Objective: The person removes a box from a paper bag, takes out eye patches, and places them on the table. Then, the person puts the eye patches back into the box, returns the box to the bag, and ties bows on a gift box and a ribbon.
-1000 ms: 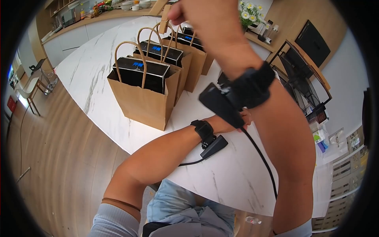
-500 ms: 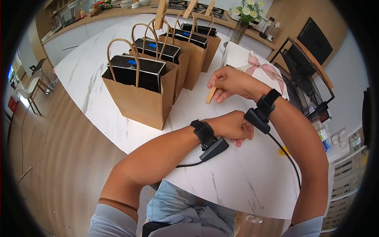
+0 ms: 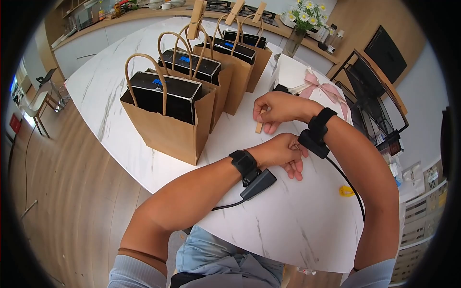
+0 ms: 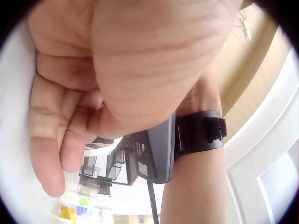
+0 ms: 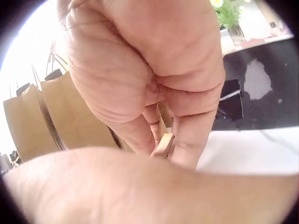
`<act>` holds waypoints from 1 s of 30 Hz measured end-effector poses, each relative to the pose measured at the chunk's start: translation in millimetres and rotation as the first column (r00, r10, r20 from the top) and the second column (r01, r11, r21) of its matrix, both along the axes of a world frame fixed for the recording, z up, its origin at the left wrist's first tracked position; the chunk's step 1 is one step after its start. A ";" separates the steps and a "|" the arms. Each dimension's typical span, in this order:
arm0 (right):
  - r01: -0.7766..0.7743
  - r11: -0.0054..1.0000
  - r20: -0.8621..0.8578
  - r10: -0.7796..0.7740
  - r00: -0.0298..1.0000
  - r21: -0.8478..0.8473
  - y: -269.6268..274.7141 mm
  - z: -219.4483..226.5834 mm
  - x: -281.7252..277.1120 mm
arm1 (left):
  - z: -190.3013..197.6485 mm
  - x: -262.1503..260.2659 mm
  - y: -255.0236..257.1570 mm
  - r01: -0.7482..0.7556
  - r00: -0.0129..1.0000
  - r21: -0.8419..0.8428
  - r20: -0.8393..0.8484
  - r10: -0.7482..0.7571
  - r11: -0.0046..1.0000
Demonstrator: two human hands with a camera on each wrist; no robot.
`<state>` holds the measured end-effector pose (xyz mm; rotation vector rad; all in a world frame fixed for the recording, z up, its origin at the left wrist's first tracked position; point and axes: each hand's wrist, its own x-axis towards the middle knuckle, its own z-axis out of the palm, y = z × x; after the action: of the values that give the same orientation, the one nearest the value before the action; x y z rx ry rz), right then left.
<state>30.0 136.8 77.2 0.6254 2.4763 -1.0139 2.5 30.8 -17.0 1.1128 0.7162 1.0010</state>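
Observation:
Pinched in my right hand (image 3: 284, 108) is a small wooden clothespin (image 3: 259, 126), low over the white table in the head view. In the right wrist view, the clothespin (image 5: 163, 145) shows between thumb and fingers. My left hand (image 3: 278, 151) is just in front, its fingers loosely bent and holding nothing; the left wrist view shows them relaxed near the tabletop. To the left, the nearest brown paper bag (image 3: 163, 132) has a black box (image 3: 161, 96) inside and upright handles. Behind it stand several similar bags; wooden clothespins (image 3: 196, 19) sit on handles there.
A white box (image 3: 288, 72) with a pink ribbon (image 3: 319, 86) stands beyond my right hand, a vase of daisies (image 3: 305, 24) behind it. A yellow item (image 3: 345, 191) lies on the marble-patterned table (image 3: 269, 206) by the right forearm's cable.
My right hand has come down from a clothespin on a bag handle and now holds a clothespin low over the table. The left hand has stayed in about the same place.

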 end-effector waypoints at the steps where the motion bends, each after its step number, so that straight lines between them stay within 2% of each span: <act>1: 0.003 0.993 0.006 -0.003 1.000 0.120 -1.1 5.8 0.5 | -1.5 0.6 0.4 0.000 1.000 0.000 0.000 0.000 1.000; 3: 0.019 0.983 -0.040 -0.012 0.999 0.181 -2.9 22.8 6.9 | -3.5 2.1 1.8 0.005 1.000 0.059 -0.020 -0.004 0.998; 6: 0.050 0.965 -0.114 -0.021 0.993 0.257 0.7 45.6 10.3 | 1.3 1.8 -1.0 -0.014 0.999 0.039 -0.035 0.016 0.999; 8: 0.065 0.894 -0.069 -0.038 0.997 0.443 -6.4 65.8 4.8 | -0.7 2.2 0.8 -0.010 1.000 0.036 -0.026 0.011 0.999; 9: 0.092 0.887 -0.156 -0.023 0.987 0.452 -16.5 83.5 5.0 | -2.6 1.6 1.4 -0.010 1.000 0.027 -0.013 0.011 1.000; 10: 0.133 0.917 -0.384 0.024 0.923 0.377 -15.5 87.7 -1.1 | -2.5 1.5 0.7 -0.013 1.000 0.030 -0.013 0.013 0.999; 11: 0.152 0.944 -0.592 0.054 0.804 0.293 -15.9 92.6 -7.6 | -1.9 1.6 0.4 -0.006 1.000 0.037 -0.024 0.006 0.999; 13: 0.143 0.950 -0.811 0.153 0.565 0.278 -35.4 110.8 -21.6 | -2.1 2.1 0.2 -0.004 0.999 0.047 -0.033 0.005 0.999; 14: 0.138 0.950 -0.812 0.157 0.563 0.280 -50.9 121.2 -31.8 | -2.9 1.9 0.8 0.006 1.000 0.047 -0.021 -0.005 0.999; 16: 0.167 0.839 -0.808 0.416 0.418 0.518 -81.0 139.7 -50.7 | -2.1 0.7 0.2 0.013 1.000 0.041 -0.015 -0.012 0.999; 17: 0.169 0.842 -0.812 0.412 0.413 0.513 -95.4 149.9 -55.7 | -0.9 0.4 -0.7 0.008 1.000 0.043 -0.009 -0.007 0.999; 19: 0.103 0.750 -0.517 0.343 0.784 0.654 -115.6 163.8 -61.4 | -1.3 0.4 -1.6 0.003 1.000 0.041 -0.005 -0.003 0.999; 20: 0.101 0.751 -0.518 0.345 0.782 0.653 -114.6 163.1 -63.7 | -2.2 0.5 -1.2 0.008 1.000 0.051 -0.010 -0.007 0.999; 22: 0.071 0.793 -0.600 0.396 0.695 0.606 -109.4 158.8 -67.5 | -2.1 0.2 0.1 0.010 1.000 0.062 -0.010 -0.010 0.998; 23: 0.069 0.794 -0.599 0.395 0.696 0.604 -108.1 156.5 -67.8 | -1.7 0.6 0.1 0.011 1.000 0.067 -0.007 -0.011 0.998; 25: 0.061 0.870 -0.718 0.361 0.595 0.488 -105.5 149.0 -66.6 | -3.8 1.6 -0.3 0.016 1.000 0.058 -0.004 -0.016 0.998; 26: 0.067 0.874 -0.722 0.353 0.595 0.482 -101.7 144.1 -70.4 | -4.3 1.6 0.6 0.012 1.000 0.060 -0.011 -0.012 0.998; 28: 0.157 0.827 -0.763 0.401 0.507 0.540 -94.6 134.9 -83.6 | -4.2 2.0 1.6 0.011 1.000 0.062 -0.024 -0.009 0.998; 29: 0.158 0.828 -0.764 0.400 0.506 0.538 -93.1 131.0 -86.5 | -4.2 2.1 1.7 0.008 1.000 0.057 -0.011 -0.008 0.998; 30: 0.176 0.836 -0.797 0.400 0.453 0.520 -91.9 127.6 -89.2 | -4.2 1.9 1.5 0.005 1.000 0.052 0.002 -0.005 0.999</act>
<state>-59.2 44.9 204.7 -0.0596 3.7818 -0.6015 4.4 32.2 -21.2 1.1580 0.6891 1.0213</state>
